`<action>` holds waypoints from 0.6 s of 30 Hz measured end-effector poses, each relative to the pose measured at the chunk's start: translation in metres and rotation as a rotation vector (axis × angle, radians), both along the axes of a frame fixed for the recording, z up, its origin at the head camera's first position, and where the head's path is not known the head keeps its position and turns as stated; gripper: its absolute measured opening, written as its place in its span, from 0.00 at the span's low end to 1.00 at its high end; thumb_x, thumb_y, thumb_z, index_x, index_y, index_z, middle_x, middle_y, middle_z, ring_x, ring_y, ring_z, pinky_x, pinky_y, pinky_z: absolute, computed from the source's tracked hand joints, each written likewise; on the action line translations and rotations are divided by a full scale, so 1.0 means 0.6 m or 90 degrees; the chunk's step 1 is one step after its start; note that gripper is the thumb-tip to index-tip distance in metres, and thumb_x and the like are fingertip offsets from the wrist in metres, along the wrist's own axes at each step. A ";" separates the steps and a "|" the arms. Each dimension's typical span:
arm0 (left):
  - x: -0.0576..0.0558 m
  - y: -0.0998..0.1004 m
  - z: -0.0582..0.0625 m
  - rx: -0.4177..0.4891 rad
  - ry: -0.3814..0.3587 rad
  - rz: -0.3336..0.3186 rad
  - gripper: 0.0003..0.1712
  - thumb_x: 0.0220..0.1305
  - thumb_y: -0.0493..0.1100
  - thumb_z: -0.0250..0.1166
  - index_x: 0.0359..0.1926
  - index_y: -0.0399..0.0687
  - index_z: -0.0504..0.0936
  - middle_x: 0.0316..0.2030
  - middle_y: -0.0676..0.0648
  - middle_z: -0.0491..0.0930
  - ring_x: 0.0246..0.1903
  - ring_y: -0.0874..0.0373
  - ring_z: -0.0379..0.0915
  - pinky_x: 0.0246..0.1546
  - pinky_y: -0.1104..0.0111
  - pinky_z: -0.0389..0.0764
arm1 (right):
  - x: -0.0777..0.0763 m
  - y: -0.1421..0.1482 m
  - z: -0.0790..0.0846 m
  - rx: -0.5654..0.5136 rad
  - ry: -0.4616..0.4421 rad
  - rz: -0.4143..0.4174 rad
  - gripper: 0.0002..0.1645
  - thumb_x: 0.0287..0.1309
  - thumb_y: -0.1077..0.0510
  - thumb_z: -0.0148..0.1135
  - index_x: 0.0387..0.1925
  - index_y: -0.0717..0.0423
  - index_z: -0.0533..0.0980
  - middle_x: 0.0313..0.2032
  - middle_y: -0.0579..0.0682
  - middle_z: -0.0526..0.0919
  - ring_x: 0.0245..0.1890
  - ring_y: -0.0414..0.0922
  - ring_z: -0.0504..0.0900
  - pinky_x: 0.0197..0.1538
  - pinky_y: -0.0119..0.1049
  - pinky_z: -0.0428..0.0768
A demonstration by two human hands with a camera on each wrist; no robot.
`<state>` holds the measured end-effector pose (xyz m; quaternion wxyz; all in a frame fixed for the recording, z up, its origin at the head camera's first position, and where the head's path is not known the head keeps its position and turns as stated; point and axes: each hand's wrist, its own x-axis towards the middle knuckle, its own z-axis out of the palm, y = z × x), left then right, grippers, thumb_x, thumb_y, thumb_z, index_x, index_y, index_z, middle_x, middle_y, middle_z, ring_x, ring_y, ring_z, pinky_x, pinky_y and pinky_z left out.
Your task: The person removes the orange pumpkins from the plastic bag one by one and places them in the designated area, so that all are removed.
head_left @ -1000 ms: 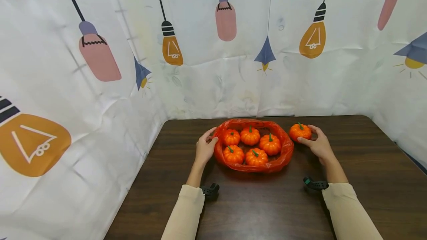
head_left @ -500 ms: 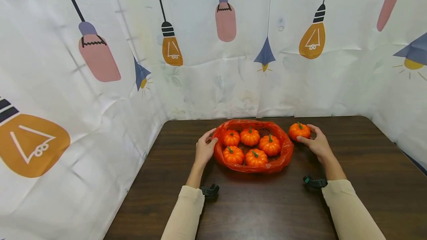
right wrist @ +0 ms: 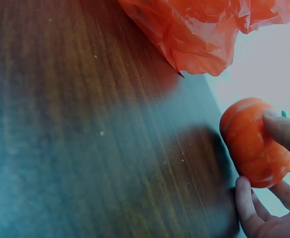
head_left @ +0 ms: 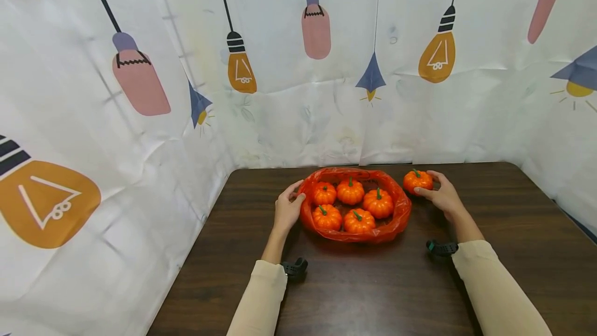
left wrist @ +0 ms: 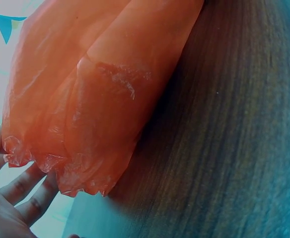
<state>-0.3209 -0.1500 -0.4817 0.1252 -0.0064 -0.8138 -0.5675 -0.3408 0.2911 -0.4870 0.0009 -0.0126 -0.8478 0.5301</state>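
Note:
A red plastic bag [head_left: 392,229], its mouth spread wide, sits on the table with several small orange pumpkins [head_left: 359,220] inside. My left hand [head_left: 286,209] holds the bag's left rim between thumb and fingers. In the left wrist view, the crumpled bag edge [left wrist: 80,168] lies against the fingers [left wrist: 36,203]. To the right of the bag, my right hand [head_left: 443,197] grips another small pumpkin [head_left: 415,181] with a green stem. The right wrist view has the thumb [right wrist: 286,130] on one side of this pumpkin [right wrist: 252,141] and fingers below it.
The dark wooden table [head_left: 354,289] ends at the back against a white curtain [head_left: 289,128] printed with lamps. Both wrists wear black straps [head_left: 295,268] that hang over the table.
Both hands stay nearly in place, the left at the bag's rim and the right around the pumpkin. My right forearm and hand have shifted very slightly.

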 end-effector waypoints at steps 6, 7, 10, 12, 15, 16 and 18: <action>0.002 0.000 0.000 -0.005 0.000 0.001 0.22 0.68 0.43 0.64 0.61 0.64 0.84 0.38 0.44 0.87 0.29 0.60 0.80 0.32 0.70 0.81 | -0.003 -0.002 0.004 0.006 -0.009 0.008 0.55 0.68 0.46 0.65 0.80 0.64 0.44 0.76 0.75 0.49 0.63 0.66 0.72 0.44 0.24 0.80; 0.002 0.000 -0.001 -0.005 -0.001 0.001 0.22 0.68 0.43 0.64 0.61 0.64 0.84 0.38 0.44 0.87 0.29 0.60 0.80 0.32 0.70 0.81 | -0.004 -0.001 0.005 0.010 -0.011 0.008 0.55 0.68 0.46 0.64 0.80 0.65 0.44 0.76 0.75 0.49 0.62 0.66 0.72 0.44 0.24 0.80; 0.002 0.001 0.000 -0.003 -0.002 0.002 0.22 0.68 0.42 0.64 0.61 0.65 0.84 0.38 0.43 0.87 0.28 0.60 0.80 0.32 0.70 0.81 | -0.006 0.000 0.003 0.011 -0.014 0.004 0.56 0.68 0.46 0.65 0.80 0.66 0.44 0.75 0.76 0.49 0.64 0.67 0.70 0.43 0.24 0.79; 0.001 0.002 -0.001 -0.002 -0.001 0.003 0.22 0.68 0.42 0.64 0.60 0.66 0.84 0.37 0.43 0.87 0.28 0.60 0.79 0.32 0.70 0.80 | -0.008 0.001 0.001 0.007 -0.014 0.002 0.56 0.68 0.46 0.65 0.80 0.66 0.44 0.75 0.77 0.50 0.65 0.67 0.68 0.42 0.23 0.78; 0.001 0.002 -0.001 0.000 0.001 0.004 0.21 0.68 0.42 0.65 0.60 0.65 0.84 0.37 0.43 0.87 0.28 0.59 0.79 0.33 0.69 0.81 | -0.010 0.004 -0.001 0.001 -0.015 0.004 0.56 0.67 0.46 0.66 0.79 0.66 0.44 0.73 0.78 0.51 0.65 0.67 0.66 0.41 0.23 0.78; 0.001 0.002 0.000 0.001 0.001 0.004 0.21 0.68 0.41 0.64 0.60 0.65 0.84 0.36 0.43 0.86 0.29 0.59 0.79 0.33 0.69 0.81 | -0.010 0.004 -0.002 0.000 -0.015 0.005 0.56 0.67 0.46 0.66 0.80 0.65 0.44 0.73 0.79 0.51 0.65 0.67 0.66 0.41 0.23 0.78; 0.001 0.001 0.000 0.001 0.001 0.005 0.21 0.68 0.41 0.65 0.60 0.65 0.84 0.36 0.43 0.86 0.29 0.59 0.80 0.33 0.69 0.81 | -0.011 0.005 -0.002 -0.001 -0.016 0.009 0.57 0.67 0.46 0.66 0.80 0.65 0.44 0.73 0.79 0.51 0.66 0.68 0.65 0.41 0.24 0.79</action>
